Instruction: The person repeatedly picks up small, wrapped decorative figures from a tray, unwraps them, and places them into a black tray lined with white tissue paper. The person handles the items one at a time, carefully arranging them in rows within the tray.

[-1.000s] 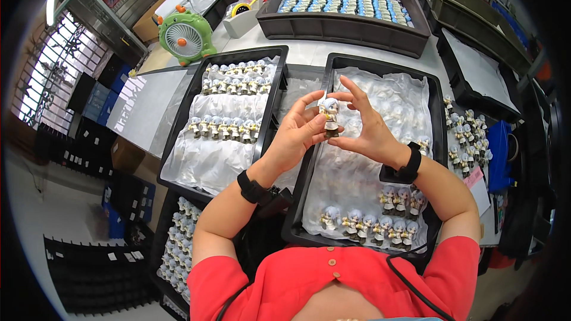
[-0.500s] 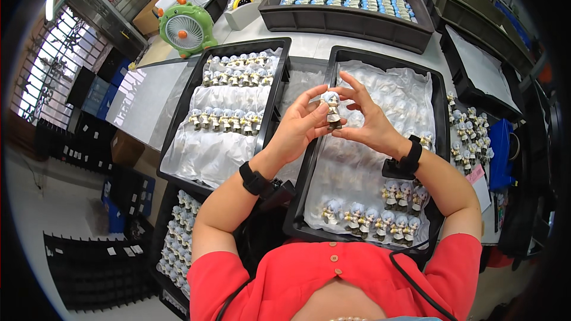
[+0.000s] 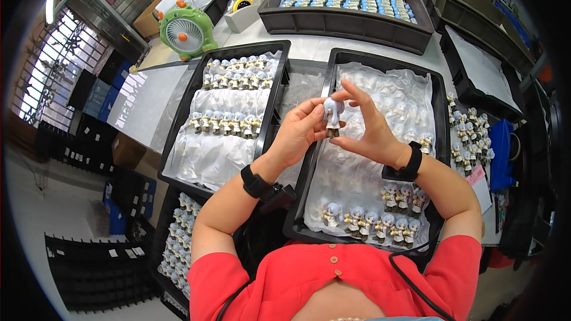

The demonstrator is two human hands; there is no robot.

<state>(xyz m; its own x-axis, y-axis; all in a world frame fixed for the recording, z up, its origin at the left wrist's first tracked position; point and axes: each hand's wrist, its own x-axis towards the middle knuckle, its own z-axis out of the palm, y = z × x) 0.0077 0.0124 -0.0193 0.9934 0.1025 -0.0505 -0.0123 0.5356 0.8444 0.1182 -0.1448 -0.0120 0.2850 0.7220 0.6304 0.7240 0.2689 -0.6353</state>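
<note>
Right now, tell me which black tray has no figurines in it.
The tray at the far right, holding only a white sheet. The other trays hold rows of figurines or small blue-and-white pieces.

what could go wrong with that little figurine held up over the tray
The figurine is pinched only by fingertips of the left hand and right hand, above the black tray. If that grip slips, it could drop onto the crinkled plastic liner. It might also bounce into the row of finished figurines at the near edge and topple some, since they stand close together.
</note>
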